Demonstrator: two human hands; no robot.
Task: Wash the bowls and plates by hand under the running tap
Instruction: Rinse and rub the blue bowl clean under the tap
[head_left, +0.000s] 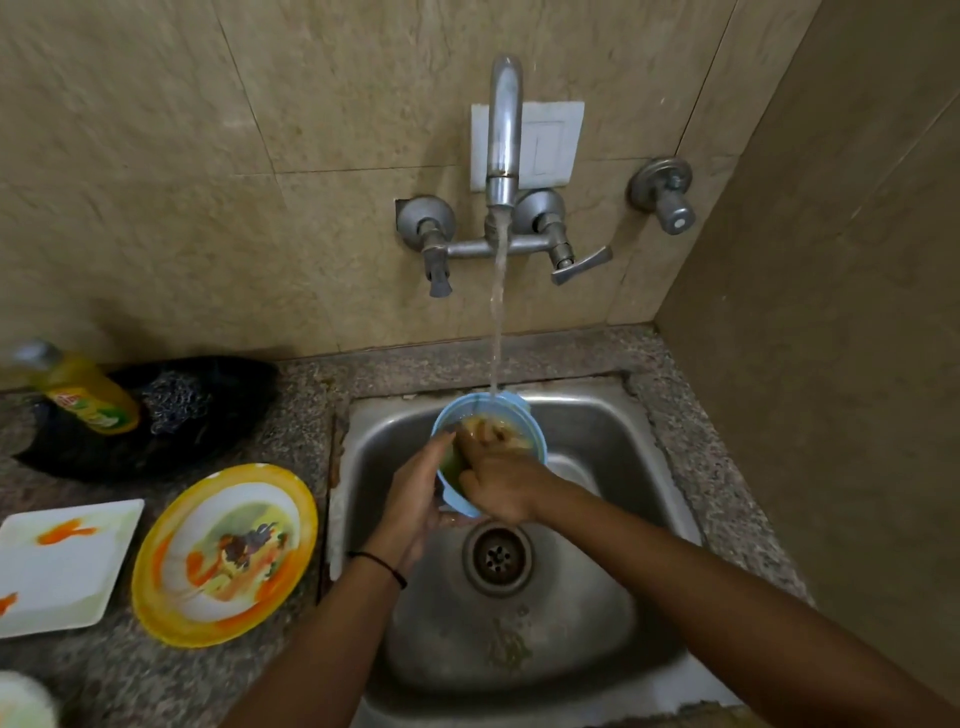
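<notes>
Gripping the light-blue plastic bowl (519, 406) by its wall with curled fingers of the left hand (411, 493), rubbing inside with the empty right hand (501, 491) (likely light, stiff, slippery when wet).

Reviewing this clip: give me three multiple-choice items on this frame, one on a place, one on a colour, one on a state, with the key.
1. Relative to the sink, where does the round yellow-rimmed plate lie?
A. inside it
B. on the counter to its left
C. on a ledge behind it

2. What colour is the bowl that the left hand holds?
A. blue
B. red
C. white

3. What is the state of the tap?
A. shut off
B. running, with water reaching the bowl
C. wrapped in a cloth

Key:
1 B, the plate rests on the speckled counter beside the basin.
2 A, its rim and outer wall show light blue.
3 B, a stream falls from the spout down to the bowl.
</notes>
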